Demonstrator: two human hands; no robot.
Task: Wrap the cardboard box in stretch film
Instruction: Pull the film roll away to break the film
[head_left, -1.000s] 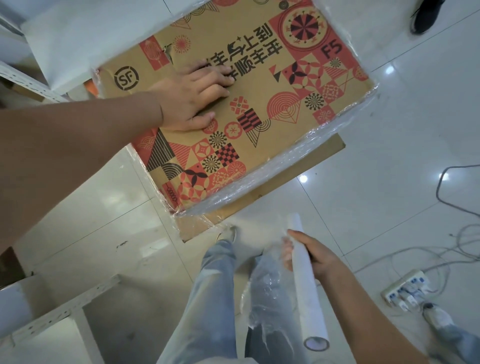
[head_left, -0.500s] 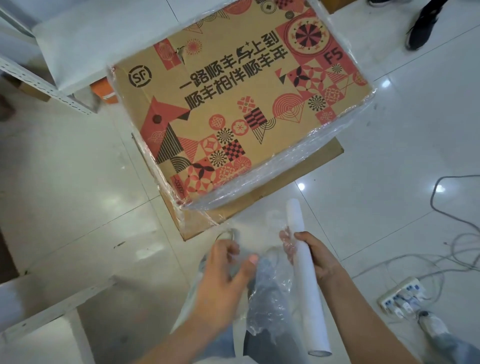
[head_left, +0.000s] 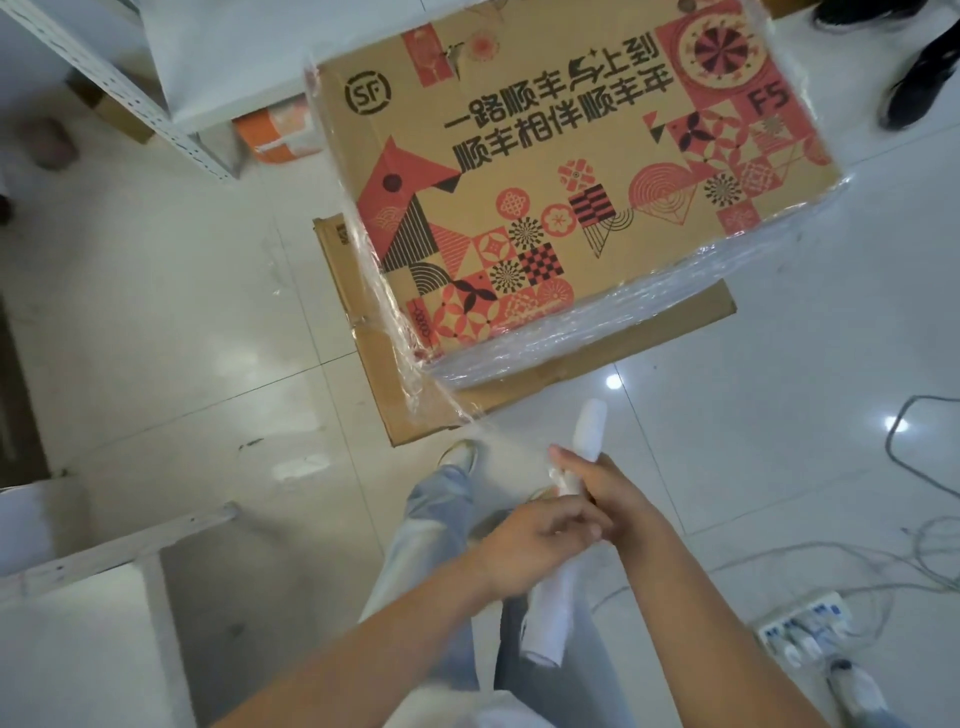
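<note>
The cardboard box (head_left: 571, 182), printed with red and black patterns, stands on the floor ahead of me. Clear stretch film (head_left: 649, 317) covers its near and left sides. A thin strand of film (head_left: 457, 410) runs from the box's near left corner to the white stretch film roll (head_left: 592, 431). My right hand (head_left: 613, 493) grips the roll near its upper end. My left hand (head_left: 535, 540), blurred, reaches across my legs. Its curled fingers close on the roll just below my right hand.
A flat cardboard sheet (head_left: 410, 400) lies under the box. White metal shelving stands at the upper left (head_left: 171, 119) and lower left (head_left: 104, 561). A power strip (head_left: 802, 623) and cables (head_left: 919, 540) lie at the right. Another person's shoes (head_left: 914, 83) are at the top right.
My left hand left the box top, came down to the loose film, then moved right onto the roll. The bunched film is now drawn into a strand.
</note>
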